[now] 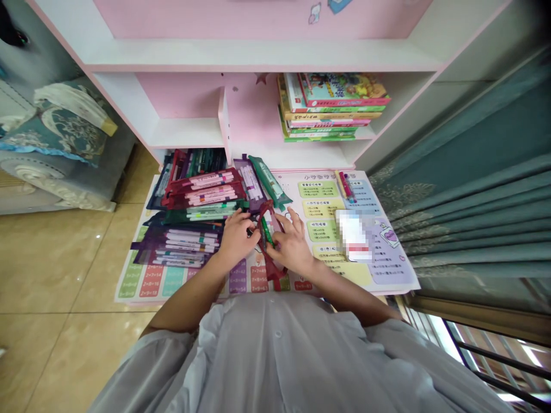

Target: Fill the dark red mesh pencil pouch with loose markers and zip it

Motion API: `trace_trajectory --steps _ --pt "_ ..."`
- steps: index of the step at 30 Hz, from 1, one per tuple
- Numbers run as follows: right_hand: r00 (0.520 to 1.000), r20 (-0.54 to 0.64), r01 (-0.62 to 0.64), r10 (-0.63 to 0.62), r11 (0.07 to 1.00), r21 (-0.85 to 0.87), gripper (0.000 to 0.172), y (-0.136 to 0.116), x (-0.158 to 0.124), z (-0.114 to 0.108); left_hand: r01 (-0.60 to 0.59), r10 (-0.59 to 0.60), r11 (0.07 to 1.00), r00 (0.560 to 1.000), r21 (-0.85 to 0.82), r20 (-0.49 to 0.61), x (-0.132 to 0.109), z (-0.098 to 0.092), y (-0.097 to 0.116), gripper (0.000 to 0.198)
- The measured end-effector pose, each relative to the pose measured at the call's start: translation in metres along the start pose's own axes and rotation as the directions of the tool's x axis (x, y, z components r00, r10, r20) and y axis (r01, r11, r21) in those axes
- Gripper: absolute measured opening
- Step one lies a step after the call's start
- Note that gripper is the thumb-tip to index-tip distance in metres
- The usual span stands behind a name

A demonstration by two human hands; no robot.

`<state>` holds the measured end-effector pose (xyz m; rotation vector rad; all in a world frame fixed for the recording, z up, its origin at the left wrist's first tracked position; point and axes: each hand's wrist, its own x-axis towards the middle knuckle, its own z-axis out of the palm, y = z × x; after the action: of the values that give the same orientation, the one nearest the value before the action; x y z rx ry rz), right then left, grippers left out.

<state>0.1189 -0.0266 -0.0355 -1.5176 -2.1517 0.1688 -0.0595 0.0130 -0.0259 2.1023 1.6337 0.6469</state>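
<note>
A dark red mesh pouch (pixel 275 268) lies on the desk in front of my body, with green markers (pixel 266 230) at its upper part. My left hand (pixel 239 237) is at the pouch's left edge, its thumb and fingers closed on that edge. From the right, my right hand (pixel 293 244) pinches the markers and the pouch's other side. Close by on the left are filled pouches in red (pixel 202 196), green (pixel 206 212) and purple (pixel 181 245). Behind my hands lie another purple pouch (pixel 251 182) and a green pouch (pixel 270 182), both holding markers.
A printed mat (pixel 318 232) covers the white desk. On its right are a blurred white item (pixel 353 232) and a few loose markers (pixel 345 186). Stacked books (pixel 331 115) sit on the pink and white shelf (pixel 267 54) behind. A teal curtain (pixel 482 172) hangs at the right.
</note>
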Motion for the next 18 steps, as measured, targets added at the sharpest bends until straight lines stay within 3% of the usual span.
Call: trace_trajectory --steps 7,11,14,18 --pt "1.000 0.025 -0.008 0.009 0.999 -0.042 0.018 -0.002 -0.002 0.003 -0.007 0.007 1.000 1.000 0.007 0.017 0.000 -0.001 0.001 0.011" --pt "1.000 -0.015 0.024 -0.024 1.000 -0.012 0.025 0.005 0.002 -0.007 0.009 -0.009 1.000 1.000 0.002 0.027 0.000 -0.002 0.002 0.011" --pt "0.994 -0.105 -0.025 0.023 1.000 -0.013 0.028 0.027 0.014 -0.023 0.025 -0.025 1.000 0.999 0.001 0.045 0.001 -0.003 0.002 0.011" --pt "0.969 -0.111 -0.231 0.220 0.968 -0.095 0.026 0.086 0.037 -0.044 0.021 -0.021 1.000 0.998 0.003 0.059 0.001 -0.004 0.002 0.013"
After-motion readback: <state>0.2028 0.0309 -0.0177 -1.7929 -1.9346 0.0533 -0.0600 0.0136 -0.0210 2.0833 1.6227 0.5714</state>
